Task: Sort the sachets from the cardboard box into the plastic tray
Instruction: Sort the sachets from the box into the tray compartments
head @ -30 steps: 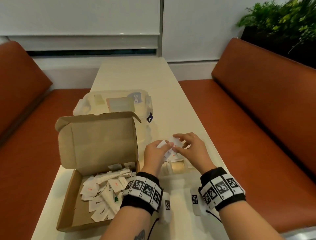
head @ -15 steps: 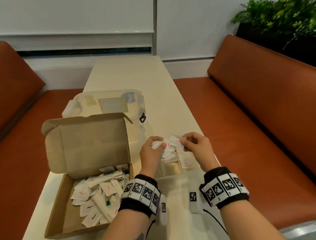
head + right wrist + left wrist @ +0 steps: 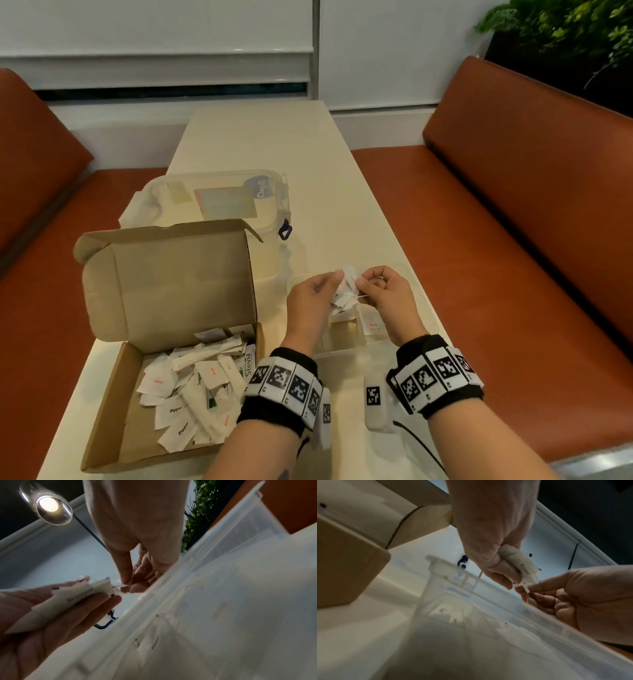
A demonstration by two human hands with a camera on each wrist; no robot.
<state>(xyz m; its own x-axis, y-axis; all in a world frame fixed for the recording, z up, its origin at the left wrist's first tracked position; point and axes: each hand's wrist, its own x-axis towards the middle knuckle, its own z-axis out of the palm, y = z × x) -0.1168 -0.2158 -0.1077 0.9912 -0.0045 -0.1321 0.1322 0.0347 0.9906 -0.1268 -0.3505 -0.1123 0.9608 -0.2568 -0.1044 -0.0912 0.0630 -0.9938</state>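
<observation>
My left hand [image 3: 337, 275] grips a small bundle of white sachets [image 3: 344, 294] above the clear plastic tray [image 3: 424, 308]. My right hand [image 3: 359, 282] pinches the end of one sachet [image 3: 120, 586] sticking out of that bundle [image 3: 77, 599]. A sachet with red print [image 3: 373, 325] lies in a right compartment of the tray, and others lie under my hands. The open cardboard box [image 3: 106, 404] at the left holds several loose sachets [image 3: 191, 394]. The left wrist view shows the bundle [image 3: 522, 566] folded in my left fingers [image 3: 505, 580].
A clear lidded container [image 3: 219, 202] stands behind the box's raised lid [image 3: 171, 274]. The narrow cream table [image 3: 274, 137] runs away from me between two orange benches [image 3: 513, 205]. A plant [image 3: 565, 34] is at the far right.
My hands have drawn closer together above the tray. The right fingers, which held a sachet a little apart from the bundle, are now pinching at the bundle's end.
</observation>
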